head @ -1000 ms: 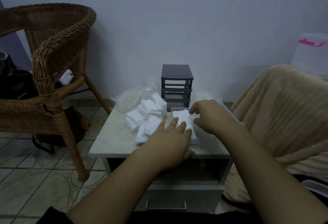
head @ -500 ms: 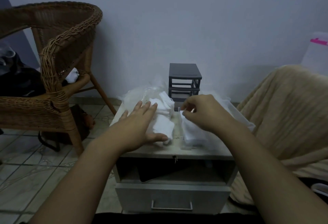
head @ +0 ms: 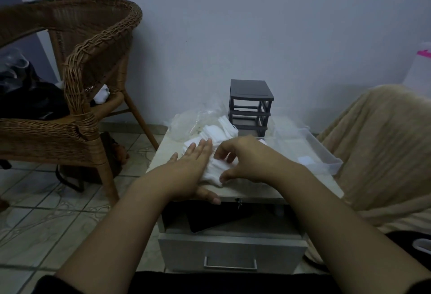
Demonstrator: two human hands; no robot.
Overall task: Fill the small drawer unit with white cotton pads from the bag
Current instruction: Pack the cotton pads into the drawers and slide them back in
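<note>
A small dark grey drawer unit (head: 250, 104) stands at the back of the bedside table (head: 251, 192), its frame slots open. White cotton pads (head: 218, 131) lie heaped in front of it, beside a crumpled clear plastic bag (head: 186, 123). My left hand (head: 191, 170) lies flat with straight fingers against the left side of a bunch of pads (head: 215, 170). My right hand (head: 247, 160) curls its fingers and thumb round that same bunch from the right. A clear plastic drawer (head: 319, 156) lies on the table's right side with one pad in it.
A wicker chair (head: 77, 97) with dark things on its seat stands to the left on the tiled floor. A beige blanket (head: 377, 149) covers furniture on the right. The table has an open shelf and a closed drawer (head: 231, 254) below.
My right hand has moved left from the clear drawer onto the loose pads and closed round a bunch. My left hand stays flat on the pads, now pressed against that bunch.
</note>
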